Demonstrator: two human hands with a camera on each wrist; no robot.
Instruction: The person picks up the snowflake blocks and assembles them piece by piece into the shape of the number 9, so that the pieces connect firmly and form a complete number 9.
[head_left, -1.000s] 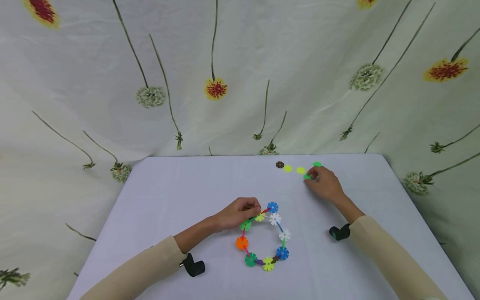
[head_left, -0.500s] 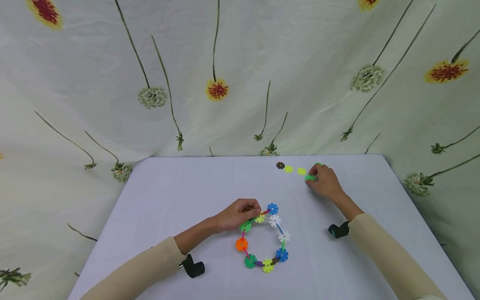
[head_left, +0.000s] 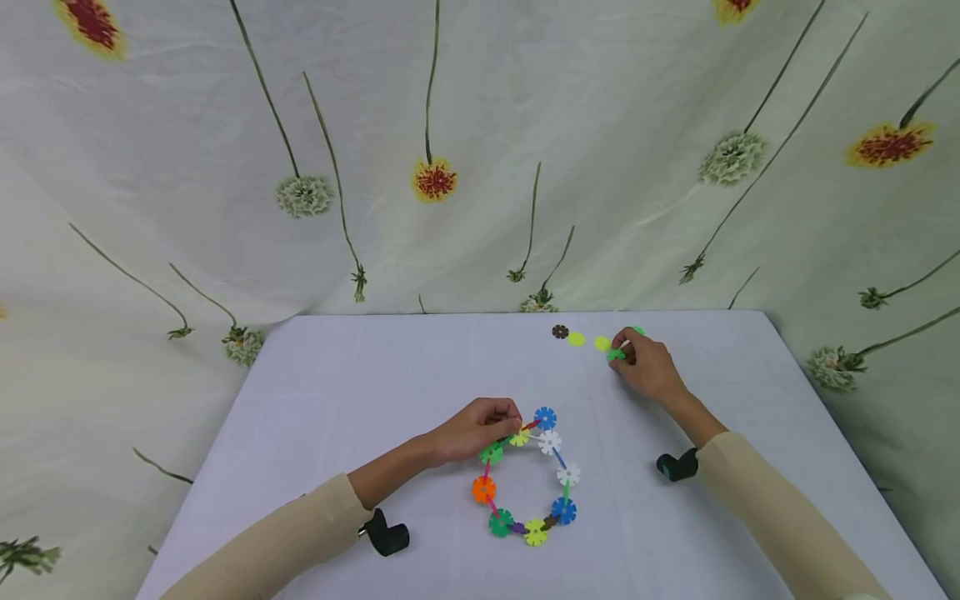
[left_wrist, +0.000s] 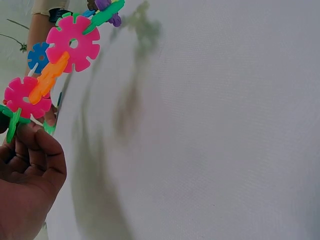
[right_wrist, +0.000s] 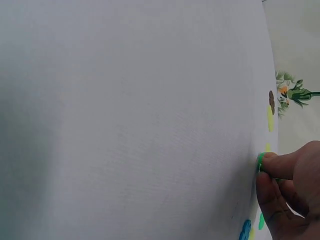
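My left hand (head_left: 480, 429) pinches the upper left part of a ring of interlocking plastic snowflake discs (head_left: 483, 490). The ring's discs are joined by others set edge-on, and in the left wrist view pink discs (left_wrist: 74, 44) hang above my fingertips, linked by an orange one (left_wrist: 49, 79). At the far right of the table, my right hand (head_left: 647, 364) pinches a green snowflake disc (head_left: 616, 355) between thumb and fingers. The right wrist view shows that green disc (right_wrist: 260, 159) at the thumb tip, partly hidden by the fingers.
Loose discs lie near the table's far edge: a brown one (head_left: 560, 332), yellow ones (head_left: 576, 339) and another green one (head_left: 637, 331) behind my right hand. A blue disc (right_wrist: 245, 230) shows low in the right wrist view. A flower-print cloth (head_left: 480, 233) hangs behind the white table (head_left: 360, 367).
My right hand has shifted slightly right and then back left, with the green disc now held between thumb and fingers. The left hand and the ring stay nearly still.
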